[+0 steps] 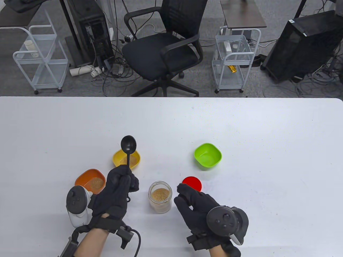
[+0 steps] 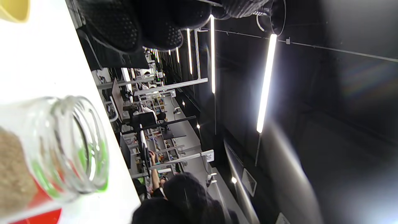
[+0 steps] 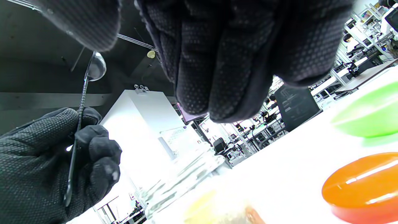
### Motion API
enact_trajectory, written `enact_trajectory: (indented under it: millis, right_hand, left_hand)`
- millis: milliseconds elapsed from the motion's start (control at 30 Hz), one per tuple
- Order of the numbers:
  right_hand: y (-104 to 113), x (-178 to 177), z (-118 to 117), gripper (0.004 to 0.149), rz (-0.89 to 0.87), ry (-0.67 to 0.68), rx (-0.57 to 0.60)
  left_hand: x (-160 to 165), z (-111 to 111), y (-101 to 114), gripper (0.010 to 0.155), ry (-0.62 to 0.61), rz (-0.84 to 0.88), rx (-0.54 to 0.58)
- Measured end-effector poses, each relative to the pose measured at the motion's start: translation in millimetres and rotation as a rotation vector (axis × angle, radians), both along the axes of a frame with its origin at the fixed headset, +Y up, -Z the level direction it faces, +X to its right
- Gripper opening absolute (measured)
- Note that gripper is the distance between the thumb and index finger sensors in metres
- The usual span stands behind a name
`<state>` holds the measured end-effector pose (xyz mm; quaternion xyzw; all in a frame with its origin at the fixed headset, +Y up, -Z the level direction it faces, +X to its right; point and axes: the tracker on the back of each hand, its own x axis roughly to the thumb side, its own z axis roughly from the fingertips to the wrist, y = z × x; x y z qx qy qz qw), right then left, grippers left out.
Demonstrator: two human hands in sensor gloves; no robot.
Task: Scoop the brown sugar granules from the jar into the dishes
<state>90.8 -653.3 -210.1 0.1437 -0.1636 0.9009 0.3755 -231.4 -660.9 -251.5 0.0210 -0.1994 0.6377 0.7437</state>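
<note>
Left hand (image 1: pixel 118 191) low left of middle in table view, fingers wrapped tight round handle of black spoon (image 1: pixel 128 146); spoon bowl up, above yellow dish (image 1: pixel 118 159). Glass jar (image 1: pixel 160 196) with brown sugar stands open between both hands, touched by neither. Right hand (image 1: pixel 198 207) just right of jar, fingers loosely curled, holding nothing. Orange dish (image 1: pixel 89 180) with sugar left of spoon hand. Green dish (image 1: pixel 208 156) right of middle. Red lid (image 1: pixel 191 183) just above right hand.
</note>
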Motion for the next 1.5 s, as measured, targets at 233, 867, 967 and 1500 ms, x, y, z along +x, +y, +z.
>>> enact_trajectory:
  millis: [233, 867, 967, 1500]
  right_hand:
    - [-4, 2, -3, 0.059, 0.004, -0.008, -0.031]
    - [-12, 9, -7, 0.058, 0.004, -0.054, -0.108]
    - [-10, 12, -12, 0.061, 0.000, -0.083, -0.132]
    - [-4, 33, -106, 0.107, 0.408, -0.292, -0.415]
  left_hand:
    - [-10, -1, 3, 0.045, 0.118, -0.213, 0.092]
    - [-14, -12, -9, 0.045, 0.141, -0.330, 0.033]
    - [-14, -13, -8, 0.046, 0.147, -0.338, 0.031]
    - [-15, -12, -5, 0.047, 0.176, -0.477, 0.065]
